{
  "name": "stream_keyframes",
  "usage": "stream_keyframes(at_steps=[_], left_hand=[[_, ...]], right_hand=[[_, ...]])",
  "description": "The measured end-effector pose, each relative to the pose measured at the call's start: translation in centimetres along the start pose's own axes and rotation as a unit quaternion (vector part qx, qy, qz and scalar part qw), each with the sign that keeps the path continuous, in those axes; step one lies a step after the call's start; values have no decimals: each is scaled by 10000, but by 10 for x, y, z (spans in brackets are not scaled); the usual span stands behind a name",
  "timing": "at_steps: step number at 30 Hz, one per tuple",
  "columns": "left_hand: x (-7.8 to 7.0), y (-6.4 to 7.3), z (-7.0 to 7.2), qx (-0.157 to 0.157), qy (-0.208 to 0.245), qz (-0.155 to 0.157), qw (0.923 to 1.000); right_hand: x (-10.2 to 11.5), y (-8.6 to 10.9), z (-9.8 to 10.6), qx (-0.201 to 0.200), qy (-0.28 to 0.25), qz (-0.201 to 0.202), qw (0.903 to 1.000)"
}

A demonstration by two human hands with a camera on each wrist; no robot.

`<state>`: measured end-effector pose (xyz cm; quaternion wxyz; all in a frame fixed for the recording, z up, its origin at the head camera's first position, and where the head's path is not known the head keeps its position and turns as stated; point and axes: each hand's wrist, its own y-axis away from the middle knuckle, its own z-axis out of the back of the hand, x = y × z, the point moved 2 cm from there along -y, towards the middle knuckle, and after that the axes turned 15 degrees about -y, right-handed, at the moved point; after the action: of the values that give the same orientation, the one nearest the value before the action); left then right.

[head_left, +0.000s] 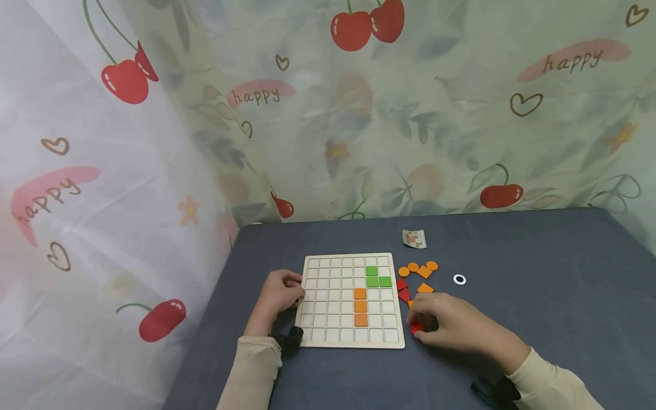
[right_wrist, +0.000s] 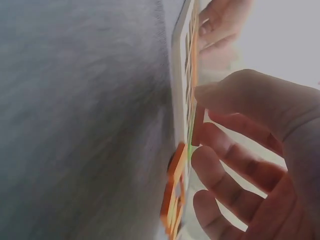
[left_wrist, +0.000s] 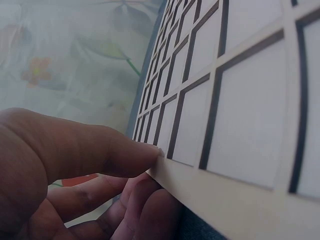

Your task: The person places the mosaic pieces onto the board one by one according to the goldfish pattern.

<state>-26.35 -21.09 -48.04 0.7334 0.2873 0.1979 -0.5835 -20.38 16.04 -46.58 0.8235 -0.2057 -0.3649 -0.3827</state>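
Observation:
A pale grid board (head_left: pixel 326 306) lies on the table, with green squares (head_left: pixel 372 281) in an L and a column of orange squares (head_left: pixel 361 306) in its cells. At the board's left edge, my left hand (head_left: pixel 279 293) grips the rim; the left wrist view shows the thumb on top and the other fingers curled beside and below it. To the right of the board, my right hand (head_left: pixel 453 322) pinches a small red piece (head_left: pixel 416 328) between thumb and fingers. That piece (right_wrist: pixel 198 127) appears edge-on in the right wrist view, its full shape hidden.
Loose red pieces (head_left: pixel 404 294), orange circles (head_left: pixel 413 267) and orange diamonds (head_left: pixel 424 272) lie beside the board's right edge. Farther right is a white ring with a dark centre (head_left: pixel 459 279). A small printed card (head_left: pixel 414 238) lies behind. Patterned cloth (head_left: pixel 318 114) hangs around the table.

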Motion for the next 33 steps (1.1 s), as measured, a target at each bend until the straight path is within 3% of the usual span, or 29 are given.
stream_keyframes(at_steps=[17, 24, 33], left_hand=[[1, -1, 1, 41, 7, 60, 10000], [-1, 0, 2, 51, 2, 19, 10000], [-1, 0, 3, 58, 7, 35, 10000]], right_hand=[[18, -60, -30, 360, -290, 675, 9966], [16, -65, -33, 370, -150, 420, 9983], [15, -66, -30, 377, -14, 433, 9983]])
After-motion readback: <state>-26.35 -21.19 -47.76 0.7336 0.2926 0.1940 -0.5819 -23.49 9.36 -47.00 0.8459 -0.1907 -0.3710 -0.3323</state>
